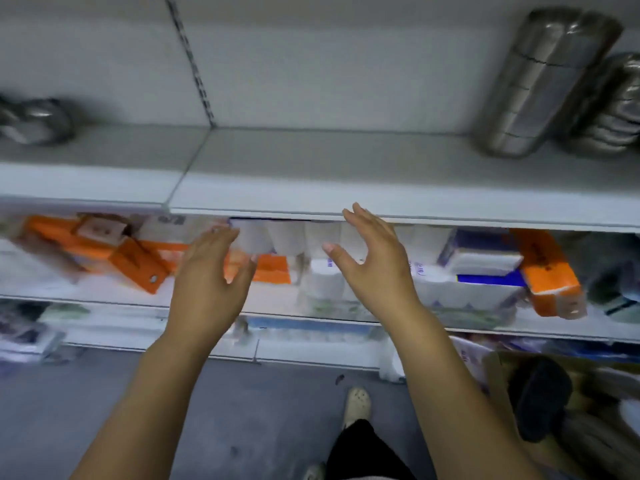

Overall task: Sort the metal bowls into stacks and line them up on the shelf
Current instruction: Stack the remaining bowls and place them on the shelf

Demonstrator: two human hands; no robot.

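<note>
A tall stack of metal bowls (540, 84) leans on the white shelf (311, 168) at the far right, with a second, shorter stack (620, 109) beside it at the frame edge. A blurred heap of metal bowls (33, 121) lies at the shelf's far left. My left hand (211, 271) and my right hand (374, 258) hover in front of the shelf's front edge, palms facing each other, fingers straight, holding nothing. Both are well away from the bowls.
Below the shelf, a lower shelf holds orange tissue packs (135, 258), white paper rolls (322, 275) and blue-and-white packs (485, 268). A cardboard box (540, 400) with dark items stands on the floor at the right. My foot (356, 405) is on the grey floor.
</note>
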